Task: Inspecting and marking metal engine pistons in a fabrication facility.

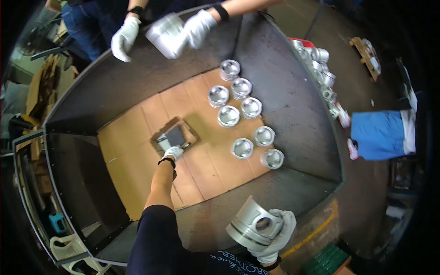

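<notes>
My right hand [277,236], in a white glove, grips a silver metal piston [253,224] near the lower rim of a large metal bin [293,105]. My left hand [173,152], also gloved, reaches down into the bin and rests on the edge of a torn hole [174,135] in the brown cardboard sheet [133,151] lining the bottom. Several more pistons [241,110] stand upright on the cardboard to the right. Across the bin, another person's gloved hand [198,27] holds a piston [166,35]; that person's other gloved hand [124,39] hangs free.
More silver pistons [321,68] sit in a row outside the bin's right wall. A person in blue [380,135] stands at the right. A white plastic chair [68,252] and blue object are at lower left; green crates [327,261] lie at lower right.
</notes>
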The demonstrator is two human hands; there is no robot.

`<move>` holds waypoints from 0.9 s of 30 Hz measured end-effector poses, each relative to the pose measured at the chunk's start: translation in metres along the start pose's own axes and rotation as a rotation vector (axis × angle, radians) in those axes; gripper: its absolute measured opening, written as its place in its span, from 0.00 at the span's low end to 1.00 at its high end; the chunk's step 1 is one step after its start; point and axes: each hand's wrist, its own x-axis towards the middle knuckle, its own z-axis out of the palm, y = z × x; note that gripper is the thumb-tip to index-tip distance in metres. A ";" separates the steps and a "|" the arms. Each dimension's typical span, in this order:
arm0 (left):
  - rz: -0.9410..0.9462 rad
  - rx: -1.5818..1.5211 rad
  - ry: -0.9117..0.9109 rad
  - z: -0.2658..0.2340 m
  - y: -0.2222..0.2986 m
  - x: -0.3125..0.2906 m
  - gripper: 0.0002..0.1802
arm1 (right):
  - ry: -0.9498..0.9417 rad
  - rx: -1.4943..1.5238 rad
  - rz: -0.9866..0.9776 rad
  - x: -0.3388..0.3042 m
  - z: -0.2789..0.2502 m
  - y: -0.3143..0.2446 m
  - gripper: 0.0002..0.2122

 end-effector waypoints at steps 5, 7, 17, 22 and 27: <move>0.106 0.150 -0.043 0.046 0.002 -0.002 0.30 | -0.037 -0.070 -0.002 0.009 -0.007 -0.005 0.41; 0.506 0.561 -0.056 0.056 -0.009 -0.002 0.19 | -0.093 -0.049 0.045 0.009 -0.014 -0.004 0.41; 0.379 0.586 -0.207 0.052 0.037 0.023 0.10 | 0.086 0.065 -0.005 0.000 -0.009 -0.006 0.44; 0.327 0.544 -0.191 0.044 0.094 0.016 0.09 | 0.074 0.097 0.023 -0.004 -0.009 -0.007 0.48; 0.310 0.437 -0.193 0.042 0.121 -0.002 0.08 | 0.131 0.039 -0.090 -0.004 -0.004 -0.001 0.48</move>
